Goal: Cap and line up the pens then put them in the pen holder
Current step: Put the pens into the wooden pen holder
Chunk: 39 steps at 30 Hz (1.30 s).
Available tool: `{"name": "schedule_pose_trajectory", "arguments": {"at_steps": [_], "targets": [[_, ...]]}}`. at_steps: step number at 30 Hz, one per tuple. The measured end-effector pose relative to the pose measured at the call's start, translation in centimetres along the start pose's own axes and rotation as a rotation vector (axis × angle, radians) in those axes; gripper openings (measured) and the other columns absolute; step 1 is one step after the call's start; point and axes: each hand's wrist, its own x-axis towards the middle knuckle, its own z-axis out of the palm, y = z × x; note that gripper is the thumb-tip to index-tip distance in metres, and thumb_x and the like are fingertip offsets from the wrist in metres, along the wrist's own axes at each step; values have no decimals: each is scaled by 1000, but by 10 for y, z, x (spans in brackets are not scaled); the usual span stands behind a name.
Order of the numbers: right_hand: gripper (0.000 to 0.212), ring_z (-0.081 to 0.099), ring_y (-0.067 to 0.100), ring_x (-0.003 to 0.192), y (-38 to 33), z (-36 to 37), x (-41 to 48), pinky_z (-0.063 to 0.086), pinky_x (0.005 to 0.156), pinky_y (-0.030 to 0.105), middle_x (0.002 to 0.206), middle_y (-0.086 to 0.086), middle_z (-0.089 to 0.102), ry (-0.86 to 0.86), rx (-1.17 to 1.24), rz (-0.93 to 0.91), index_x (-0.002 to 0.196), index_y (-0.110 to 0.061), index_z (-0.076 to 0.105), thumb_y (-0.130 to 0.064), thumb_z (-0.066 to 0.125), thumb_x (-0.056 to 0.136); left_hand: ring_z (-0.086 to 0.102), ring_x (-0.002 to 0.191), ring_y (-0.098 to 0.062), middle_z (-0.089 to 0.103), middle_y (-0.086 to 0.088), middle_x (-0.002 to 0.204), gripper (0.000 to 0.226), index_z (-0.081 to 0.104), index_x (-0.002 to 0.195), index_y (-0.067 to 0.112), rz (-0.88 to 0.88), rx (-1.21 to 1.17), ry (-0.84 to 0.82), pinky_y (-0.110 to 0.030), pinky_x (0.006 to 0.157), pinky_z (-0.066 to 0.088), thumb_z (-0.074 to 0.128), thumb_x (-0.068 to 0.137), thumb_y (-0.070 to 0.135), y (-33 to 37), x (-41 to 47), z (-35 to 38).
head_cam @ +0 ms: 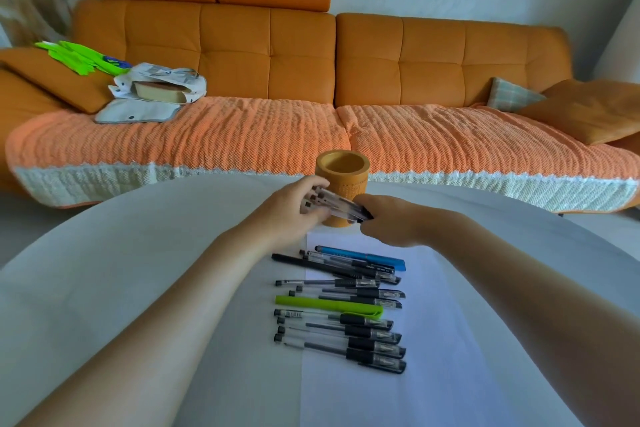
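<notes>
An orange cylindrical pen holder (343, 172) stands upright at the far edge of the white table, its mouth empty as far as I can see. Just in front of it, both hands hold a small bundle of clear pens (337, 206) with black caps. My left hand (294, 210) grips the bundle's left end and my right hand (388, 218) grips its right end. Closer to me, several capped pens (341, 322) lie in a row on a white sheet (426, 357), among them a green pen (329, 304) and a blue pen (362, 256).
The white table (138, 270) spreads out left and right of the pens. Behind it stands an orange sofa (311, 55) with a knitted cover, a bag with a box (159, 88) on its left seat and cushions (588, 107) at the right.
</notes>
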Motion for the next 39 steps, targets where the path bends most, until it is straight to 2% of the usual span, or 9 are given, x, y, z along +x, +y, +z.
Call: {"name": "schedule_pose_trajectory", "arguments": {"at_steps": [4, 8, 14, 17, 21, 28, 32, 36, 39], "targets": [[11, 53, 20, 62, -20, -17, -3, 47, 51, 29, 76, 7, 57, 48, 181, -54, 93, -23, 49, -13, 54, 93, 61, 96, -14, 60, 2, 111, 19, 52, 118, 33, 69, -108, 150, -24, 72, 42, 48, 101, 26, 19, 10, -10], [4, 52, 19, 58, -31, -38, 4, 42, 42, 22, 74, 8, 59, 98, 263, -45, 95, -15, 52, -12, 55, 94, 58, 111, -18, 47, 1, 137, 44, 36, 142, 31, 118, -199, 252, -33, 91, 49, 49, 101, 27, 32, 24, -21], [13, 52, 20, 68, -27, -68, 36, 47, 62, 32, 76, 6, 56, 453, 730, -79, 98, -14, 54, -2, 54, 94, 60, 108, -20, 52, 2, 129, 58, 22, 149, 27, 2, -392, 358, -44, 93, 51, 51, 99, 33, 23, 52, -23], [13, 54, 18, 70, -31, -73, 59, 48, 69, 38, 77, 5, 60, 545, 757, -99, 96, -14, 55, -3, 58, 92, 55, 106, -12, 52, 5, 127, 56, 24, 149, 25, 27, -403, 394, -26, 82, 46, 49, 100, 32, 31, 68, -25], [12, 57, 20, 73, -38, -65, 82, 51, 69, 36, 82, 10, 62, 520, 708, -90, 102, -14, 58, -10, 62, 93, 53, 102, -5, 52, 5, 128, 62, 18, 152, 28, 48, -440, 435, -12, 70, 36, 52, 99, 27, 34, 89, -32], [20, 55, 15, 68, -38, -54, 90, 47, 65, 31, 78, 2, 60, 521, 626, -158, 101, -25, 56, -7, 58, 94, 57, 94, 3, 55, 4, 126, 75, 12, 152, 40, 108, -391, 427, -17, 71, 45, 60, 96, 27, 23, 95, -37], [22, 48, 1, 69, -42, -72, 83, 35, 60, 24, 77, -15, 51, 529, 225, -223, 96, -30, 45, -12, 56, 96, 64, 84, -4, 55, 6, 116, 70, 25, 149, 35, 236, -308, 565, -20, 62, 54, 65, 91, 34, 32, 90, -51], [13, 52, 16, 79, -45, -80, 75, 37, 64, 27, 92, -4, 52, 484, -85, -193, 108, -17, 52, -15, 58, 96, 56, 73, -11, 55, 4, 89, 32, 51, 110, 20, 139, -74, 577, -25, 56, 43, 63, 90, 43, 27, 84, -55], [15, 50, 19, 84, -46, -79, 68, 36, 70, 29, 97, -2, 48, 464, -168, -198, 106, -15, 54, -15, 62, 94, 44, 66, -16, 48, -4, 78, 37, 51, 84, 12, 52, -139, 554, -29, 55, 32, 65, 88, 46, 18, 84, -52]]}}
